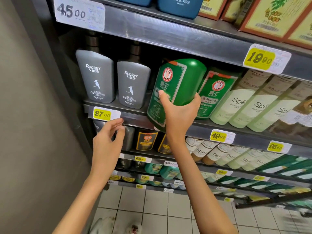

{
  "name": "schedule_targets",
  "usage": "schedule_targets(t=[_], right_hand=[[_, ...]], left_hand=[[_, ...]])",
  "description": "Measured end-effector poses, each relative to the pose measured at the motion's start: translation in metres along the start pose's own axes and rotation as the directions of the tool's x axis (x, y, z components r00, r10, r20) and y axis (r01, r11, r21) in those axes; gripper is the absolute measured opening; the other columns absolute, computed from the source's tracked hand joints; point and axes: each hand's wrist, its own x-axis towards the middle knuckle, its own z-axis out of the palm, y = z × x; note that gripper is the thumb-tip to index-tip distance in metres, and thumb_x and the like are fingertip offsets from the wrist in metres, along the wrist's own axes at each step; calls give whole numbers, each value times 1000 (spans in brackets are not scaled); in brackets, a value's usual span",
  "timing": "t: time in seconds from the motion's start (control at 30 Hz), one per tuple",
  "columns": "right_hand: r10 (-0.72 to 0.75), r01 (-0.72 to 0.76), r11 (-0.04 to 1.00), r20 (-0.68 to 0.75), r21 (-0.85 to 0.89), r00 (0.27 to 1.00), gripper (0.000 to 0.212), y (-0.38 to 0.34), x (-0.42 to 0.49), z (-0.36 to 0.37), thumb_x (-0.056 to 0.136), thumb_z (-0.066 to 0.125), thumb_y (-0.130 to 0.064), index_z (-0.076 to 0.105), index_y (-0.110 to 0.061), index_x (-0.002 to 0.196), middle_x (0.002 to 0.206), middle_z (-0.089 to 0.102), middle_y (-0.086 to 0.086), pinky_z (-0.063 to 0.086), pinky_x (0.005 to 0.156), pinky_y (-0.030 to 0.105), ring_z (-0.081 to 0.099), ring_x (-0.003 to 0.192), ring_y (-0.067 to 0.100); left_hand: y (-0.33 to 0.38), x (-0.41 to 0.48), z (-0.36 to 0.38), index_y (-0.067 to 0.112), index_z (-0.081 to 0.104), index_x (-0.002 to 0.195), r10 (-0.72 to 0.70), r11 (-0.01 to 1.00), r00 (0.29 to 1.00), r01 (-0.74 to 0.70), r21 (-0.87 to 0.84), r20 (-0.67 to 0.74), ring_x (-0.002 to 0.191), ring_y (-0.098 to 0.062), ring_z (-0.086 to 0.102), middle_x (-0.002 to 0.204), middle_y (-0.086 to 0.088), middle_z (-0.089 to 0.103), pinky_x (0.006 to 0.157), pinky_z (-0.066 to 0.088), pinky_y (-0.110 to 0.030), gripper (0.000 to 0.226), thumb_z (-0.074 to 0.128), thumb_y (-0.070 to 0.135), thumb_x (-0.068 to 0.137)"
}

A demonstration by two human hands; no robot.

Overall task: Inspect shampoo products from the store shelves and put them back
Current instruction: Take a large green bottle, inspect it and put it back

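Right hand (179, 112) grips green bottle (175, 85) overhanging shelf edge (135, 118).

Blue bottles (179, 7) cut by top edge. Lowest price tags (140, 186) blurred, unreadable. Shelved green bottle (215, 93) partly behind held bottle (179, 78).

Green shampoo bottle (189, 78): glossy dark green, green label with white border, round red-ringed portrait badge, orange corner. Label faces the camera. Tilted, top leaning right. Gripped around the lower middle by the right hand (179, 114), thumb on the label. Its bottom end hangs in front of the shelf (219, 127) edge. Matching green bottle (215, 97) stands just to its right on that shelf, two grey Raclen bottles (96, 76) to its left.
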Motion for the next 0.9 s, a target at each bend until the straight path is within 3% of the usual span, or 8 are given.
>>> schedule_targets(t=[0.17,0.27,0.33,0.43,0.57,0.7,0.8,0.9], right_hand=[[-6,10,999,105,-35,994,83,-9,-13,-25,51,75,-55,48,-15,119,113,61,2,53,86,43,62,102,21],[25,-22,1000,151,-22,988,69,-11,-21,-40,56,81,-45,50,-19,113,106,64,-3,55,82,40,64,96,15],[60,-62,998,177,2,982,61,-11,-28,-53,60,83,-39,52,-21,109,100,66,-7,57,77,33,66,89,8],[136,-153,987,252,48,958,55,-7,-39,-77,60,83,-37,53,-23,104,96,68,-6,57,71,27,69,84,7],[256,-281,959,357,20,899,60,5,-54,-105,53,78,-43,54,-22,103,97,71,-1,58,71,30,71,83,11],[300,-316,948,421,-32,856,61,21,-71,-118,54,78,-41,52,-23,106,101,69,-1,58,73,30,71,86,11],[387,-377,917,507,-127,770,57,29,-74,-133,59,71,-49,51,-27,107,109,67,0,56,77,27,69,92,9],[455,-482,869,566,-114,687,68,35,-64,-151,64,65,-59,55,-18,117,119,63,13,49,96,47,63,107,21]], left_hand=[[3,-14,13,22,61,114,-5,999,998,8,-44,70,101,12,56,107,20,63,83,40,0,24,54,18,92],[9,-19,23,15,59,117,-24,990,979,51,-132,202,100,14,57,112,13,63,82,40,-1,26,54,17,92],[11,-20,27,12,57,123,-61,977,950,120,-179,307,107,8,57,118,6,63,89,43,-7,37,53,31,91],[12,-21,29,20,62,119,-72,927,862,244,-286,501,113,-11,59,118,0,66,94,47,-25,56,55,60,80],[14,-32,35,25,67,108,-88,866,707,402,-296,702,105,-18,65,111,-2,69,78,54,-23,72,64,76,57],[9,-56,45,21,56,116,-200,786,683,539,-301,702,99,-18,67,106,-2,71,72,55,-22,92,79,69,41],[0,-76,47,20,57,120,-253,724,690,600,-340,678,101,-21,67,109,-5,70,72,56,-25,94,82,65,41],[-5,-87,47,16,53,124,-280,701,684,625,-343,673,104,-22,66,113,-6,69,74,56,-27,101,82,64,41]])
